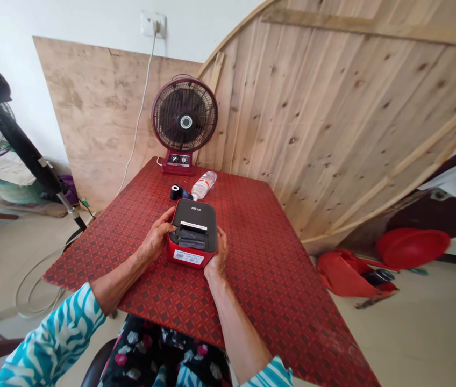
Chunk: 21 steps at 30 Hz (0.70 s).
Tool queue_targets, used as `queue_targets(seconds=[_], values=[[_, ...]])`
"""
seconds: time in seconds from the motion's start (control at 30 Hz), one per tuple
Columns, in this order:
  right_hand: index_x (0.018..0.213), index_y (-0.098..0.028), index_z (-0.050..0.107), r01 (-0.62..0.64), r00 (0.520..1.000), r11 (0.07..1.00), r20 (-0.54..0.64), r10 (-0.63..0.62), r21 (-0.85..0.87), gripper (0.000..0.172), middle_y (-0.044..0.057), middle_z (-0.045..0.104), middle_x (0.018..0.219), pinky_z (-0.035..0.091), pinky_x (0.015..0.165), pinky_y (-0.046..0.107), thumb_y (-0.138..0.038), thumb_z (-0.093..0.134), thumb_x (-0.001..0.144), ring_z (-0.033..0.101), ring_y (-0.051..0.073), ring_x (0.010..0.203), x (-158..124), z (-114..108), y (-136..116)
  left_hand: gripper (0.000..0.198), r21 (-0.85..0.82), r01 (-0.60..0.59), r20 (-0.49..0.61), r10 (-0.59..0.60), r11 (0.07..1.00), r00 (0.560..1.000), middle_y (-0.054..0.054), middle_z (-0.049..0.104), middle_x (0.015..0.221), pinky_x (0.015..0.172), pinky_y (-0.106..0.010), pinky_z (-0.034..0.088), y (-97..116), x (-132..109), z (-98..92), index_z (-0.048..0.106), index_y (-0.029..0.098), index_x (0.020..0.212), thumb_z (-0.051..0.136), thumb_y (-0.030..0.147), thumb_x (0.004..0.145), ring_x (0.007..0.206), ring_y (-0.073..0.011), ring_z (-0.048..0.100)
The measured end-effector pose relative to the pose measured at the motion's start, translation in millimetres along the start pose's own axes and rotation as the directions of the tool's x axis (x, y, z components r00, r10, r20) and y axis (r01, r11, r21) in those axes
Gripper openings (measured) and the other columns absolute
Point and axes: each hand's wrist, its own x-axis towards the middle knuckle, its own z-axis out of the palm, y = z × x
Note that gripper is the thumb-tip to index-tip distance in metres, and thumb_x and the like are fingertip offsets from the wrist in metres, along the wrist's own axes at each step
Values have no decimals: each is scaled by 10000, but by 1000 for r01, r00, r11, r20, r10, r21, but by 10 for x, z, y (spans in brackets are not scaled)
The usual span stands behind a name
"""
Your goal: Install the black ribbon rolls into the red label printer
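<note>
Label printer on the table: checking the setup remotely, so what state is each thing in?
Label printer: upright, held between left hand and right hand.
Plastic bottle: lying on its side.
Black roll: beside the bottle.
Desk fan: upright; running or not cannot be told.
Wall plug: in its socket.
Red basin: tilted on the floor.

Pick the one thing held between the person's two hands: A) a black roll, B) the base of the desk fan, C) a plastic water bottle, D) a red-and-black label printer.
D. The left hand and right hand are on opposite sides of the red-and-black label printer, while the plastic water bottle and black roll lie beyond it.
</note>
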Motion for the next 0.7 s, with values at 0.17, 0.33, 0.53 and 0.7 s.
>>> queue_targets(seconds=[0.17,0.33,0.53,0.7], values=[[997,-219,631,27,1000,1000,-3,-27,3,331,-37,681,840,454,669,257,-426,579,744,596,118,703,6,-14,25,775,-31,-6,36,7,1000,999,-58,716,1035,638,-243,465,-24,-6,14,508,144,1349,594,161,579,721,-160,634],[992,-207,626,37,999,999,-10,-37,-17,335,-29,673,815,447,634,248,-426,576,743,582,111,661,6,-18,16,757,-63,-43,54,46,997,997,-59,713,1089,686,-254,482,-57,-11,8,520,153,1344,586,149,590,776,-175,653],[1017,-201,621,10,1000,1000,2,-10,-22,367,-44,646,745,429,594,239,-439,574,741,544,98,589,-28,6,-33,791,-67,-17,31,19,998,999,-72,724,1068,664,-255,487,-95,-11,-35,472,138,1380,612,167,602,697,-158,647],[1019,-200,634,21,1000,999,14,-20,-45,390,-24,658,780,421,599,250,-469,555,749,546,113,614,-22,-10,-13,788,-45,-12,8,13,999,1000,-73,715,1089,659,-265,491,-91,2,-51,462,158,1387,614,169,615,721,-174,658]])
